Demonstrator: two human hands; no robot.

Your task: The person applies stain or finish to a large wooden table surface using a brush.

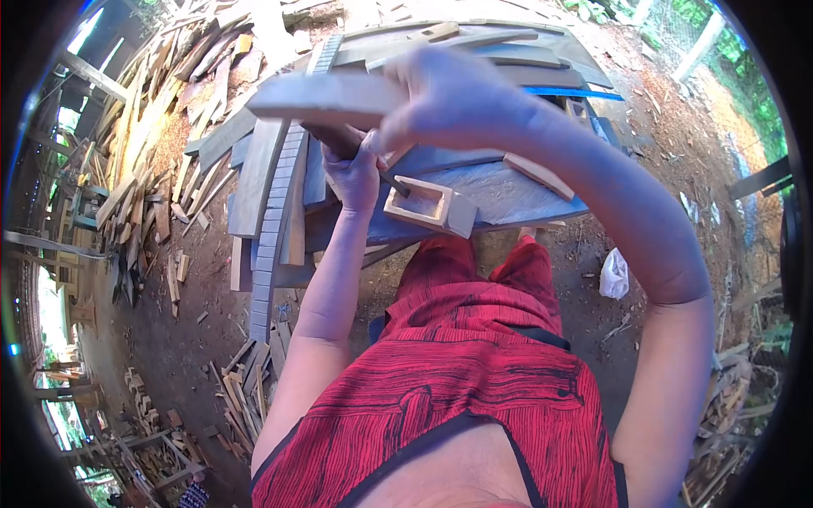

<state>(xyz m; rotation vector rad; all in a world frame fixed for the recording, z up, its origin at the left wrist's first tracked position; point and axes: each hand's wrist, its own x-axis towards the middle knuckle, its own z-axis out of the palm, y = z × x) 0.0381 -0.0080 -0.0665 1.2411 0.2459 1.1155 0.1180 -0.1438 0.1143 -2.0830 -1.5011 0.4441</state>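
My left hand (pixel 354 176) is wrapped round the dark handle of a chisel (pixel 392 181), held at a slant. The chisel's tip reaches into the hollow of a small wooden box-like block (pixel 432 208) at the near edge of the workbench (pixel 508 196). Above the handle, my right hand (pixel 449 93) grips a thick wooden piece (pixel 326 97), slightly blurred, which covers the handle's top end.
Planks (pixel 491 55) lie across the bench's far side, with a long slatted strip (pixel 278 203) at its left. Scrap wood (pixel 140 207) is heaped on the ground at left. A white plastic bag (pixel 614 273) lies at right.
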